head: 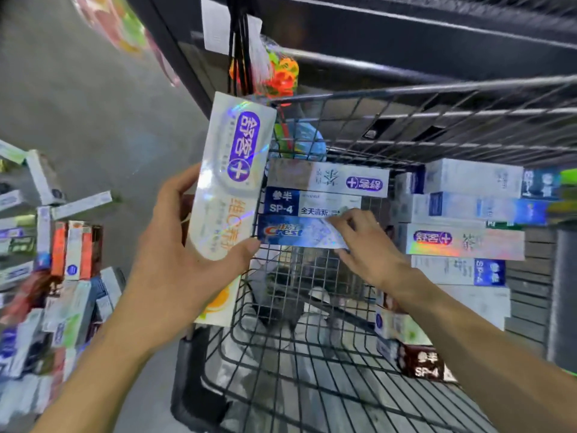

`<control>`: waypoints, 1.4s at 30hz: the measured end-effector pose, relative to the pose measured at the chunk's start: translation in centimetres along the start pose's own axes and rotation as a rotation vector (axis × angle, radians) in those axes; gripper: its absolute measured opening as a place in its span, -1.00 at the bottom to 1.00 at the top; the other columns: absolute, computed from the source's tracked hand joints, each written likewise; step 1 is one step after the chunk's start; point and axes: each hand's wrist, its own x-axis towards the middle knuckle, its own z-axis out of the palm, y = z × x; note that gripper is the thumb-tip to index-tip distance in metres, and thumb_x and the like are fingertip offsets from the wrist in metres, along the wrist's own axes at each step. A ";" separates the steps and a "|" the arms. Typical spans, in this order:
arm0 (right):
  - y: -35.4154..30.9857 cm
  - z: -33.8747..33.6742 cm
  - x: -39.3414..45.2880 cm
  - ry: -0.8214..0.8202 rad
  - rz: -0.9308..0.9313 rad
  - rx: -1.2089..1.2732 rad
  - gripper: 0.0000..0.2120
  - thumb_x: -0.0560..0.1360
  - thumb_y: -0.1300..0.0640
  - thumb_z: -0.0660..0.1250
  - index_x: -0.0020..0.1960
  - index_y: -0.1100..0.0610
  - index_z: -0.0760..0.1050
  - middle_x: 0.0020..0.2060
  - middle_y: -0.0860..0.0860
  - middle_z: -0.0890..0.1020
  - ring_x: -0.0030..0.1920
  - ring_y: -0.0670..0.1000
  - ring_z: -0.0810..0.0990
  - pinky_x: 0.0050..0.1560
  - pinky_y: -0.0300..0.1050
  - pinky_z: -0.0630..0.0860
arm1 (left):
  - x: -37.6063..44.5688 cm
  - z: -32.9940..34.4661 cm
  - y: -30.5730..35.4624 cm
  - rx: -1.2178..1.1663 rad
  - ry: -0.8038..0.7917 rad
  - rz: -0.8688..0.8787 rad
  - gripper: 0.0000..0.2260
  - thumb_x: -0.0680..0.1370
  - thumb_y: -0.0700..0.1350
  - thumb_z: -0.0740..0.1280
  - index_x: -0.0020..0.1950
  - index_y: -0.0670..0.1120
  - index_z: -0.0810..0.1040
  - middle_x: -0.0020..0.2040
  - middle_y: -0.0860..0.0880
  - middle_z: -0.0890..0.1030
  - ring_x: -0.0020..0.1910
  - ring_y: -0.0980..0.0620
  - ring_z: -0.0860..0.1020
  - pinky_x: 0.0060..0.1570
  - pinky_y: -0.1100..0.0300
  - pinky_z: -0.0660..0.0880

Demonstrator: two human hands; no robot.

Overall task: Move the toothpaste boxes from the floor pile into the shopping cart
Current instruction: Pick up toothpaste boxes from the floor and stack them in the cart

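A: What's obscured? 
B: Floor pile [46, 276] is blurred and cut off at left edge; cart [312, 354] floor is smeared, so contents below are hard to read.

A: Task items? 
B: Left hand [175, 264] grips a tall white holographic box [231, 176] w/ purple logo, upright, just outside cart's left wall. Right hand [362, 242], inside cart, pinches the end of a blue Crest box [296, 234], probably lowest of three stacked.

A: Room? 
B: Open space mid-basket, btw. that stack and the right-side stack [462, 220].
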 end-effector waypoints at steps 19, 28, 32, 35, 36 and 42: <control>3.8 -1.8 -2.8 0.196 0.215 0.030 -0.55 0.53 -0.05 0.31 0.27 0.25 0.53 0.17 0.23 0.56 0.18 0.28 0.52 0.22 0.16 0.52 | 1.5 8.8 -1.5 1.108 -0.683 0.320 -0.33 0.43 0.26 0.32 0.45 0.09 0.18 0.21 -0.02 0.58 0.20 -0.11 0.52 0.10 0.08 0.47; 5.9 -2.3 -3.2 0.121 0.212 -0.138 -0.40 0.54 -0.19 0.14 0.38 0.19 0.49 0.44 0.25 0.42 0.45 0.28 0.33 0.47 0.28 0.23 | 4.8 13.5 -6.8 1.466 -0.892 0.516 -0.34 0.58 0.13 0.24 0.59 -0.09 0.09 0.53 -0.17 0.20 0.47 -0.18 0.23 0.43 -0.08 0.24; 5.9 -2.3 -3.5 0.080 0.234 -0.144 -0.36 0.55 -0.22 0.04 0.40 0.18 0.49 0.48 0.23 0.39 0.50 0.26 0.31 0.52 0.27 0.19 | 4.6 13.7 -7.8 1.473 -0.912 0.512 -0.43 0.64 0.05 0.19 0.59 -0.11 0.12 0.54 -0.21 0.21 0.50 -0.19 0.23 0.46 -0.06 0.22; 5.8 -2.2 -3.6 0.128 0.220 -0.103 -0.38 0.54 -0.19 0.06 0.36 0.22 0.51 0.43 0.27 0.43 0.47 0.29 0.34 0.51 0.29 0.22 | 3.8 13.4 -9.1 1.454 -0.817 0.480 -0.49 0.63 0.05 0.23 0.55 -0.07 0.27 0.49 -0.20 0.33 0.44 -0.20 0.34 0.40 -0.07 0.31; 5.8 -2.2 -3.6 0.140 0.216 -0.084 -0.38 0.54 -0.18 0.07 0.35 0.22 0.52 0.43 0.27 0.44 0.47 0.29 0.34 0.51 0.29 0.21 | 3.7 13.2 -9.4 1.443 -0.788 0.457 -0.52 0.59 0.05 0.32 0.48 -0.07 0.40 0.41 -0.20 0.44 0.34 -0.20 0.44 0.30 -0.07 0.41; 5.9 -2.2 -3.4 0.102 0.256 -0.027 -0.31 0.50 -0.22 -0.02 0.45 0.16 0.43 0.50 0.23 0.34 0.56 0.25 0.18 0.58 0.20 0.05 | 2.7 12.7 -11.7 1.396 -0.623 0.572 -0.56 0.52 0.11 0.39 0.30 -0.12 0.58 0.08 -0.18 0.63 0.05 -0.19 0.57 0.02 -0.06 0.54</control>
